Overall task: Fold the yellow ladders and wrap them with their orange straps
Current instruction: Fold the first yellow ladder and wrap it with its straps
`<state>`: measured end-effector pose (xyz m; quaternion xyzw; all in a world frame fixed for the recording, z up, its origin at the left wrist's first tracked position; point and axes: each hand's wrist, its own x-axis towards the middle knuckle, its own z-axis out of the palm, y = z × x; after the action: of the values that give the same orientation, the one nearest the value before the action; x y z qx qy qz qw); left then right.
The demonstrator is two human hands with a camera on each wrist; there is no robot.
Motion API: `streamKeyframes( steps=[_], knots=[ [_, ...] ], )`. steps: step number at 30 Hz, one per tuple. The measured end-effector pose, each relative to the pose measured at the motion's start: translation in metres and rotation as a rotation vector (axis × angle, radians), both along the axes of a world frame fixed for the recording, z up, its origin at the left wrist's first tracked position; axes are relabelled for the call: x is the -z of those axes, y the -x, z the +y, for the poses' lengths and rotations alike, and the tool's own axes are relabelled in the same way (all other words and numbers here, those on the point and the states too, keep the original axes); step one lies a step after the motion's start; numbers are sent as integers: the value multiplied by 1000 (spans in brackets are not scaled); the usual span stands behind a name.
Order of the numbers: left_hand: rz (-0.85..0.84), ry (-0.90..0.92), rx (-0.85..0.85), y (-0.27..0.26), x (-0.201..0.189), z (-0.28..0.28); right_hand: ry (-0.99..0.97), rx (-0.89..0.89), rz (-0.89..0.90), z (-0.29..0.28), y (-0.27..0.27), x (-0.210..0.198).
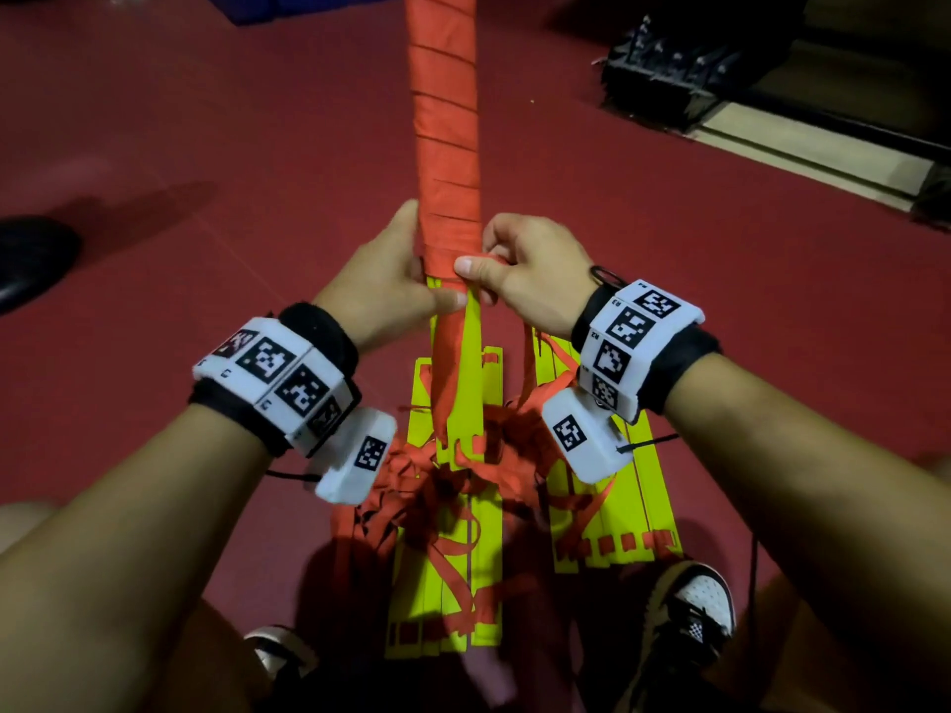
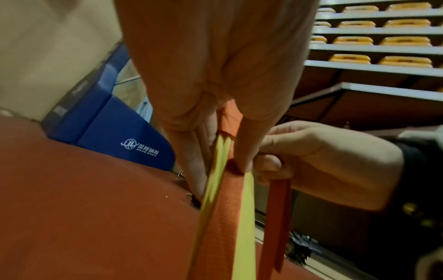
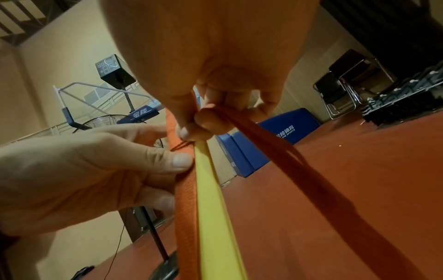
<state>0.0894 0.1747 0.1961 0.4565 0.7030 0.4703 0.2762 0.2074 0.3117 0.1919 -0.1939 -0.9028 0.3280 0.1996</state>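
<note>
A folded yellow ladder bundle (image 1: 446,162) stands up in front of me, most of its length wound in orange strap. Bare yellow slats (image 1: 471,352) show below my hands. My left hand (image 1: 383,277) grips the bundle at the lowest winding, thumb across the front. My right hand (image 1: 520,270) pinches the loose orange strap (image 3: 282,157) against the bundle's right edge; the strap trails down from its fingers. In the left wrist view my left hand (image 2: 215,106) wraps the bundle (image 2: 223,217). More yellow ladders (image 1: 612,512) lie flat on the floor below, tangled in orange straps (image 1: 453,481).
Red floor (image 1: 206,146) all around. My shoes (image 1: 689,609) stand beside the floor ladders. A dark shoe (image 1: 31,259) is at far left. Black equipment (image 1: 669,69) sits at upper right, blue mats (image 3: 271,140) and shelves (image 2: 374,47) farther off.
</note>
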Motion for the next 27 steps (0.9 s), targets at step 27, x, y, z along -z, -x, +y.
streamKeyframes(
  steps=[27],
  knots=[
    [-144, 22, 86, -16, -7, -9, 126, -151, -50, -5, -17, -5]
  ],
)
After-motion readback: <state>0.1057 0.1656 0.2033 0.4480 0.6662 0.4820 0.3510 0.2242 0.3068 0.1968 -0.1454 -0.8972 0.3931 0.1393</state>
